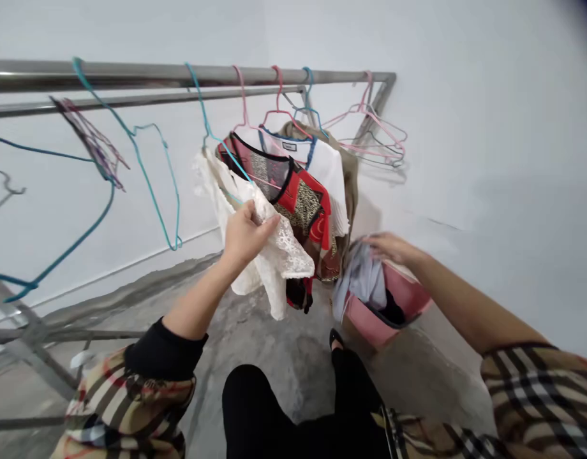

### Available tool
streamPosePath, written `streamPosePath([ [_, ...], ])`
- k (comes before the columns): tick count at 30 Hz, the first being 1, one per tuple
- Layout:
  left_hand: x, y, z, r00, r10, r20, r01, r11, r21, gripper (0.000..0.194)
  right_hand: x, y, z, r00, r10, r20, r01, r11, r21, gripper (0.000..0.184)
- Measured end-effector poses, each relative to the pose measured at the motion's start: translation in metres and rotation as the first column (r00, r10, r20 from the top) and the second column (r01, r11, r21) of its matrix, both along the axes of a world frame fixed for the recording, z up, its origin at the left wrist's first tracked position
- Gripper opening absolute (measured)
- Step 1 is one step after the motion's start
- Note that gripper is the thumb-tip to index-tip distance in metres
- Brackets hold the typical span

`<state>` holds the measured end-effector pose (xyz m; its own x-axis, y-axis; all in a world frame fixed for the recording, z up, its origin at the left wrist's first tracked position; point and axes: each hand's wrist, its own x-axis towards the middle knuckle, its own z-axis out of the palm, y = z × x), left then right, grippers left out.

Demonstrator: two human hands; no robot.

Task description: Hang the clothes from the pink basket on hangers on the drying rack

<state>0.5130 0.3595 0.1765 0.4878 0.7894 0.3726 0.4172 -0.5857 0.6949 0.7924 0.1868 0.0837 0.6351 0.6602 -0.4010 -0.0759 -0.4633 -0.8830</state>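
Observation:
My left hand [246,234] pinches the edge of a white lace garment [279,252] that hangs on a teal hanger [212,127] from the metal rail [131,73]. My right hand [388,247] rests on a light blue-grey cloth [363,277] that spills over the rim of a pink basket [370,322] on the floor. Behind the lace piece hang a red patterned top [305,201], a white shirt [329,169] and a tan garment [351,175].
Several empty wire hangers hang along the rail: teal ones [145,172] at the left, pink ones [374,137] at the far end. A lower rack frame [35,344] stands at the left. White walls close in behind and to the right; the floor [274,344] is bare concrete.

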Motion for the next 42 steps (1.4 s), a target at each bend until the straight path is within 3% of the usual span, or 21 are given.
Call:
streamPosePath([
  [2,-0.004,-0.001,-0.001,0.998,-0.039,0.043,0.039,0.999,-0.009,0.02,-0.025,0.005,0.006,0.966,0.237,-0.1,-0.237,0.971,0.015,0.037],
  [3,-0.006,-0.001,-0.001,0.994,-0.071,0.077,0.073,0.997,-0.013,0.018,-0.038,0.007,0.016,0.914,0.382,-0.135,-0.377,0.924,0.057,0.036],
  [5,-0.01,-0.001,-0.001,0.983,-0.126,0.131,0.128,0.992,-0.009,0.015,-0.064,0.011,0.048,0.756,0.642,-0.127,-0.624,0.766,0.156,0.036],
  [7,-0.014,-0.003,0.0,0.984,-0.138,0.115,0.133,0.99,0.05,0.009,-0.088,0.015,0.082,0.656,0.754,-0.038,-0.733,0.648,0.209,0.039],
  [8,-0.016,-0.005,0.002,0.989,-0.125,0.081,0.115,0.987,0.11,0.01,-0.099,0.019,0.097,0.65,0.76,0.012,-0.741,0.63,0.233,0.04],
  [10,-0.02,-0.012,0.006,0.998,-0.067,-0.006,0.066,0.963,0.262,0.013,-0.119,0.03,0.119,0.717,0.689,0.1,-0.684,0.67,0.29,0.041],
  [13,-0.025,-0.023,0.01,0.991,0.057,-0.122,0.005,0.892,0.452,0.007,-0.142,0.055,0.134,0.82,0.56,0.119,-0.562,0.745,0.359,0.041],
  [18,-0.035,-0.033,0.009,0.94,0.178,-0.292,0.015,0.832,0.555,0.017,-0.171,0.091,0.139,0.778,0.627,-0.039,-0.577,0.738,0.35,0.033],
  [22,-0.045,-0.032,0.011,0.905,0.21,-0.37,0.046,0.816,0.576,0.021,-0.188,0.097,0.14,0.783,0.606,-0.145,-0.512,0.758,0.403,0.026],
  [26,-0.052,-0.031,0.012,0.909,0.148,-0.389,0.11,0.816,0.568,0.017,-0.19,0.097,0.133,0.795,0.559,-0.235,-0.438,0.797,0.415,0.017],
  [33,-0.061,-0.033,0.024,0.947,-0.194,-0.257,0.283,0.882,0.377,0.035,-0.188,0.108,0.113,0.829,0.462,-0.315,-0.326,0.857,0.399,0.01],
  [37,-0.064,-0.028,0.032,0.961,-0.214,-0.173,0.26,0.914,0.312,0.034,-0.191,0.107,0.113,0.816,0.498,-0.294,-0.36,0.835,0.415,0.007],
  [42,-0.064,-0.018,0.029,0.97,-0.225,-0.09,0.24,0.945,0.224,0.037,-0.191,0.102,0.122,0.805,0.539,-0.247,-0.432,0.819,0.378,0.014],
])
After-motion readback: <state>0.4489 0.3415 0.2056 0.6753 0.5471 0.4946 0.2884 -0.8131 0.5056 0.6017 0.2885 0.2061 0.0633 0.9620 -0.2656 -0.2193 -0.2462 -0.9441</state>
